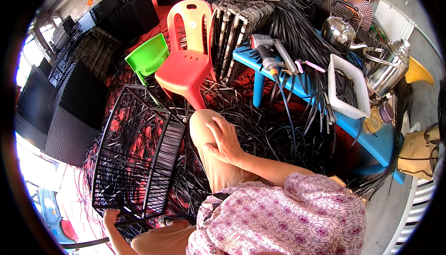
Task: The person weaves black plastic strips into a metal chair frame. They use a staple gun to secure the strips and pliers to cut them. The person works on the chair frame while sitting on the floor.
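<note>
A black open furniture frame, with strips woven closely along one side, leans upright on the strip-covered floor at my left. My left hand is closed at its near lower corner, fingers partly hidden. My right hand lies on my raised right knee, fingers spread, holding nothing. Loose black plastic strips are heaped around my legs. On a blue bench to the right lies a grey pneumatic staple gun with a blue hose, beside a pink-handled tool.
A red plastic chair and a small green chair stand ahead. The bench bears a white tub of strips, and shiny kettles are beyond. Stacked black woven panels rise at left. A person sits far right.
</note>
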A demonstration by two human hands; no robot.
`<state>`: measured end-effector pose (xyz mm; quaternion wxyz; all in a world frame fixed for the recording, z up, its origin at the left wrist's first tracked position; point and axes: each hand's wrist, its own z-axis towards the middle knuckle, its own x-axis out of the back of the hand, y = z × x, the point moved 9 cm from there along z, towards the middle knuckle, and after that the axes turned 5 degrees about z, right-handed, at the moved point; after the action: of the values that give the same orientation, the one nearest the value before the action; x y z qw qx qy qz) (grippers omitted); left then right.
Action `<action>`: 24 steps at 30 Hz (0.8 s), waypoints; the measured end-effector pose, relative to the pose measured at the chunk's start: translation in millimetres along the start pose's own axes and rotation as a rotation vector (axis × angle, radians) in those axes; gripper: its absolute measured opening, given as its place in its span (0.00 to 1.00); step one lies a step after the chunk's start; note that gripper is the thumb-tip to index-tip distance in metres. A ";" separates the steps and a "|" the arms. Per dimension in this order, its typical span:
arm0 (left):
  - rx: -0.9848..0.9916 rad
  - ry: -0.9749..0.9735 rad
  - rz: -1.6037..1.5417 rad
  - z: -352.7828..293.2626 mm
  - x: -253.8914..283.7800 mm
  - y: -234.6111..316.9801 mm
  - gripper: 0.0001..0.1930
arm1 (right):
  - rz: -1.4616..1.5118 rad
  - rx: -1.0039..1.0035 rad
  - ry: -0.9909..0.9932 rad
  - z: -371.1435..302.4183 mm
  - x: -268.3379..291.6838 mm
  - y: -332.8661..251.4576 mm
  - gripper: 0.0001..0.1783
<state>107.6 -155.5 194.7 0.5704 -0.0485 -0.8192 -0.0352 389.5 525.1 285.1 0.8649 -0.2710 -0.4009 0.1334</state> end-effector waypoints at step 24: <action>0.073 -0.127 0.190 -40.3 6.3 45.4 0.18 | 1.624 0.790 -0.296 80.2 157.2 -265.9 0.23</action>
<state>148.3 -114.7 214.7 0.5194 -0.1073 -0.8462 0.0519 432.8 407.1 578.5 0.4749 -0.1343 -0.1190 0.8615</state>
